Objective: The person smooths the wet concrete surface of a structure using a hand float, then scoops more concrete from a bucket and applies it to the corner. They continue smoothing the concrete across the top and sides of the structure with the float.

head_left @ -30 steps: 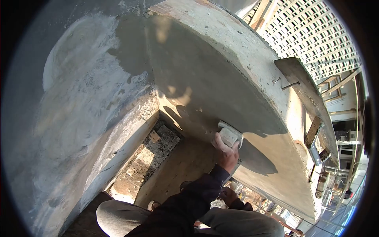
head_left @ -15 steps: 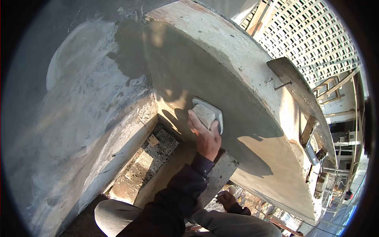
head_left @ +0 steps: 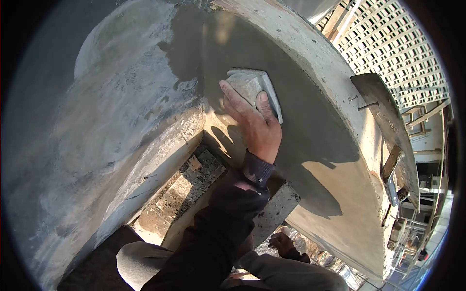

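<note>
Left hand (head_left: 257, 127) grips an angular, crusted float (head_left: 248, 86) against smooth plaster (head_left: 310, 119).

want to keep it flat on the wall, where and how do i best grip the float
probably by the blocky raised grip on its back, coming from the side away from the wall: the thin plate faces the wall and the grip stands out from it. fingers one side, thumb opposite, as the left hand has it
</note>
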Motion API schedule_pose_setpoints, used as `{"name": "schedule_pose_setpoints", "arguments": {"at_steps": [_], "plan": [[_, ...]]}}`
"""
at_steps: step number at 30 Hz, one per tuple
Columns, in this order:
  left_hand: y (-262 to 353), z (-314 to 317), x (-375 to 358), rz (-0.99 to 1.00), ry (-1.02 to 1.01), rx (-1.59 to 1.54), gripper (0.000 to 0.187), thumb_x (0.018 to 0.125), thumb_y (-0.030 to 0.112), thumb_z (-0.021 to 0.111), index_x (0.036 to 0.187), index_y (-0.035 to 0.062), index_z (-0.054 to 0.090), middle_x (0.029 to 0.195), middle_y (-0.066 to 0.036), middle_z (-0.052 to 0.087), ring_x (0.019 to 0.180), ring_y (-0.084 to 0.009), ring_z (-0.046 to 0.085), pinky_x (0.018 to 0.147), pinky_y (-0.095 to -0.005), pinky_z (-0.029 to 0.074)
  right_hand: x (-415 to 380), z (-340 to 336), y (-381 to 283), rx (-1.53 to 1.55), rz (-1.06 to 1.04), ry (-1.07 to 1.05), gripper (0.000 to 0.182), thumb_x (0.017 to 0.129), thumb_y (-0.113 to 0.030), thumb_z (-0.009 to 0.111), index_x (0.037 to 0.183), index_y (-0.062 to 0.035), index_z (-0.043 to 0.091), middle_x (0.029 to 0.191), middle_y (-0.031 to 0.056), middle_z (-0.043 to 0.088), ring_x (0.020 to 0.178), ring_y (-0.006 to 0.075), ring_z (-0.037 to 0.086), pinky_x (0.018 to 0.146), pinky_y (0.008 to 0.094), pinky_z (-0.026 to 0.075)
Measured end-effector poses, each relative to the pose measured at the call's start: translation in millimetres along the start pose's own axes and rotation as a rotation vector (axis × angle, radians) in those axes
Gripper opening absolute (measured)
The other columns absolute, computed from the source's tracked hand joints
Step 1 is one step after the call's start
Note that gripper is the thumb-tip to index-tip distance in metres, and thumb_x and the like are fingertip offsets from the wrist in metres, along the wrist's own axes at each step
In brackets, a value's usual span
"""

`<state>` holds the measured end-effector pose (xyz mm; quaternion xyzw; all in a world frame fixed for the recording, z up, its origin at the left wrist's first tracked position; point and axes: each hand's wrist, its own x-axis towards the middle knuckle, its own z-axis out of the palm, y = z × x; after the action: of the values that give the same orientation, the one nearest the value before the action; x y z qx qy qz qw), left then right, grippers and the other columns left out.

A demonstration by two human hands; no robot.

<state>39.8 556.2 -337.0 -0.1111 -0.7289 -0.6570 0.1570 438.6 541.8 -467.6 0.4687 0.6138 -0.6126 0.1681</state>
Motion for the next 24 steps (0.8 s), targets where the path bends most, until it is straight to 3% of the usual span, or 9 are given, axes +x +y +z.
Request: {"name": "schedule_pose_setpoints", "arguments": {"at_steps": [2, 3, 5, 6, 7, 10, 12, 17, 24], "plan": [[17, 7, -18, 0.171, -0.003, 0.063, 0.074, 0.090, 0.019, 0.054, 0.141, -0.0064, 0.006, 0.128, -0.036, 0.027, 0.113, -0.0474, 0.036, 0.096, -0.0510, 0.032, -1, 1, 11, 0.035, 0.256, -0.115, 0.028, 0.086, -0.018, 0.058, 0.105, 0.0020, 0.052, 0.089, 0.0143, 0.064, 0.076, 0.0209, 0.066, 0.067, 0.0314, 0.055], [3, 5, -39, 0.175, -0.069, 0.148, 0.075, 0.089, 0.019, 0.055, 0.141, -0.0063, 0.006, 0.128, -0.036, 0.028, 0.113, -0.0472, 0.037, 0.096, -0.0505, 0.033, 2, 2, 11, -0.037, 0.241, -0.162, 0.028, 0.086, -0.018, 0.058, 0.105, 0.0017, 0.052, 0.089, 0.0141, 0.064, 0.077, 0.0205, 0.066, 0.068, 0.0313, 0.054], [-47, -1, -75, -0.062, -0.220, 0.196, 0.075, 0.089, 0.020, 0.056, 0.141, -0.0065, 0.009, 0.126, -0.036, 0.029, 0.111, -0.0477, 0.039, 0.094, -0.0504, 0.034, 8, 6, -15, -0.140, 0.133, -0.173, 0.028, 0.086, -0.018, 0.059, 0.104, 0.0011, 0.052, 0.088, 0.0135, 0.064, 0.079, 0.0194, 0.066, 0.068, 0.0307, 0.053], [-84, -10, -91, -0.301, -0.310, 0.157, 0.074, 0.089, 0.020, 0.056, 0.140, -0.0067, 0.010, 0.125, -0.037, 0.031, 0.110, -0.0483, 0.040, 0.093, -0.0508, 0.035, 9, 9, -26, -0.164, 0.039, -0.125, 0.027, 0.085, -0.019, 0.059, 0.102, 0.0011, 0.052, 0.087, 0.0134, 0.064, 0.078, 0.0196, 0.066, 0.068, 0.0307, 0.053], [-133, -16, -115, -0.514, -0.268, 0.276, 0.069, 0.090, 0.022, 0.053, 0.138, -0.0084, 0.014, 0.121, -0.038, 0.037, 0.107, -0.0486, 0.045, 0.090, -0.0508, 0.038, 12, 10, -33, -0.165, -0.035, -0.064, 0.026, 0.084, -0.019, 0.060, 0.100, 0.0010, 0.052, 0.086, 0.0134, 0.064, 0.077, 0.0199, 0.066, 0.067, 0.0307, 0.053], [-288, -57, -198, -0.868, -0.093, 0.385, 0.061, 0.092, 0.027, 0.050, 0.132, -0.0123, 0.024, 0.118, -0.036, 0.046, 0.107, -0.0472, 0.050, 0.089, -0.0491, 0.042, 20, 18, -44, -0.134, -0.070, 0.006, 0.025, 0.083, -0.019, 0.061, 0.096, 0.0008, 0.053, 0.084, 0.0133, 0.064, 0.075, 0.0203, 0.066, 0.066, 0.0309, 0.053], [-324, -106, -242, -1.056, -0.023, 0.302, 0.058, 0.092, 0.029, 0.050, 0.126, -0.0141, 0.031, 0.119, -0.034, 0.048, 0.109, -0.0453, 0.050, 0.090, -0.0472, 0.043, 21, 26, -43, -0.126, -0.065, -0.023, 0.025, 0.082, -0.019, 0.062, 0.095, 0.0009, 0.053, 0.085, 0.0136, 0.065, 0.075, 0.0202, 0.066, 0.067, 0.0316, 0.053], [-362, -163, -287, -1.329, -0.092, 0.489, 0.056, 0.088, 0.032, 0.055, 0.120, -0.0113, 0.041, 0.116, -0.032, 0.051, 0.108, -0.0428, 0.052, 0.089, -0.0456, 0.044, 44, 41, -65, -0.407, -0.439, -0.043, 0.023, 0.084, -0.019, 0.061, 0.096, -0.0009, 0.055, 0.086, 0.0128, 0.065, 0.079, 0.0218, 0.066, 0.070, 0.0333, 0.053], [-356, -191, -245, -1.022, -0.281, 0.402, 0.058, 0.085, 0.031, 0.059, 0.121, -0.0102, 0.042, 0.113, -0.028, 0.054, 0.107, -0.0393, 0.054, 0.088, -0.0425, 0.044, 86, 64, -103, -0.619, -0.686, -0.126, 0.018, 0.085, -0.016, 0.058, 0.098, -0.0039, 0.055, 0.088, 0.0125, 0.063, 0.082, 0.0250, 0.064, 0.071, 0.0337, 0.051]]}}
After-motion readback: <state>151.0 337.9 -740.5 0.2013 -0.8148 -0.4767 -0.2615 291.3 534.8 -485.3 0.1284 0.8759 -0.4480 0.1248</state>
